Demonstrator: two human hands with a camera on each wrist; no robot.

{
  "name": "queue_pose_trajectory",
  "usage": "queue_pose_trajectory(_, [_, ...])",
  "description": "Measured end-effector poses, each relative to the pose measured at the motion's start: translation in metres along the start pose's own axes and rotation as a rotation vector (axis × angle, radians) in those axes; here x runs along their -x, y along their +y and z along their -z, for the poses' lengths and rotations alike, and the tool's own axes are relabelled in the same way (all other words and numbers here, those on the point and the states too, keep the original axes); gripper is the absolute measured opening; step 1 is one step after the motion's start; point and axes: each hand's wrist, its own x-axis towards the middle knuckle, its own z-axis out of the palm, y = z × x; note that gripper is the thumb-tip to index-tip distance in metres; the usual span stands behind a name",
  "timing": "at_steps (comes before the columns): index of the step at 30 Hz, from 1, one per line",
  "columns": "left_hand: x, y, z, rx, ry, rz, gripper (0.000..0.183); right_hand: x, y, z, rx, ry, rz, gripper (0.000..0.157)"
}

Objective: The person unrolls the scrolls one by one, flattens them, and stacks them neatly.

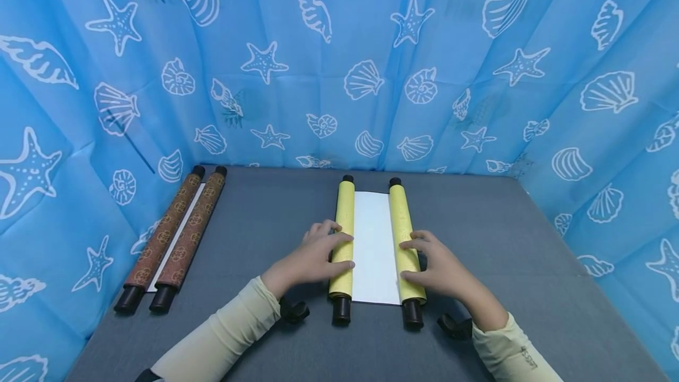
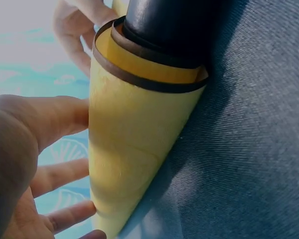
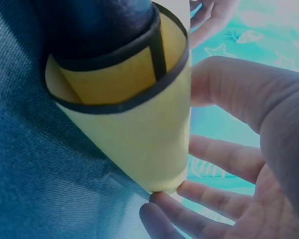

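I'm watching the left hand (image 1: 316,254) slant inward, loose fingers and thumb touching the left roll (image 1: 345,211), and the right hand (image 1: 439,264) mirrors it, fingers relaxed and spread against the right roll (image 1: 401,217); the scroll (image 1: 374,246) lies partly unrolled on the table (image 1: 504,234)

Left sleeve (image 1: 223,332): long, pale cream, lightly creased, ending at the wrist. Right sleeve (image 1: 509,349): matching colour, wrinkled near its end; bears a small dark marking (image 1: 528,358), resembling lettering, not legible. Left fitting (image 1: 294,312): black, rounded, at the wrist. Right fitting (image 1: 454,328): black, also at the wrist; exact construction of both unclear. Black patch (image 1: 148,376) beside the left sleeve, mostly cut off. Left grip (image 1: 316,254) and right grip (image 1: 439,265): bare.
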Motion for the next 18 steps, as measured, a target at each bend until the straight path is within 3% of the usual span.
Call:
queue_pose_trajectory(7, [0.003,-0.004,0.002,0.033,0.029,-0.008,0.056,-0.003,0.002,0.002,-0.004,-0.010,0.010,0.057])
queue_pose_trajectory(18, [0.009,-0.010,0.006,0.113,0.042,0.027,0.051,-0.008,0.011,0.004,-0.109,-0.037,-0.018,0.061])
